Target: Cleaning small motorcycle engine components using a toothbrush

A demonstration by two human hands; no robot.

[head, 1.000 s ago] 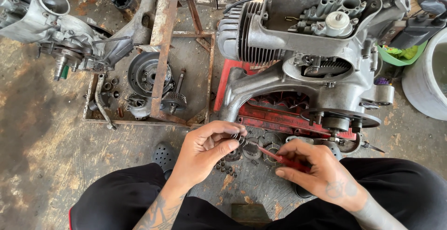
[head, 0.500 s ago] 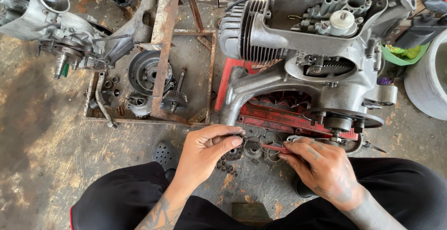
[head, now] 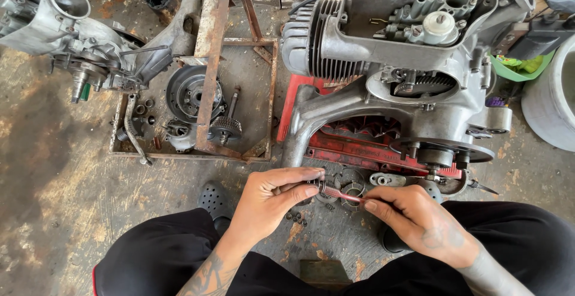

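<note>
The person sits on a stained concrete floor [head: 54, 212], knees in black trousers at the bottom edge of the view. The left hand [head: 269, 197] pinches a small metal ring-shaped part [head: 321, 185] between thumb and forefinger, its grip narrow and closed on that part. The right hand [head: 419, 218] holds a slim red-handled tool [head: 344, 195], grip closed around the handle, with the tool's tip touching the small part in the left hand. Both hands meet just in front of a large grey engine [head: 395, 74], which rests on a red stand [head: 359, 146]. Small round metal parts [head: 352, 182] lie on the floor just behind the hands. Toward the far left corner of the floor lies a second engine casing [head: 72, 44], beside a rusty metal frame tray [head: 197, 104] holding gears and bolts. A black clog [head: 212, 200] sits near the left knee
</note>
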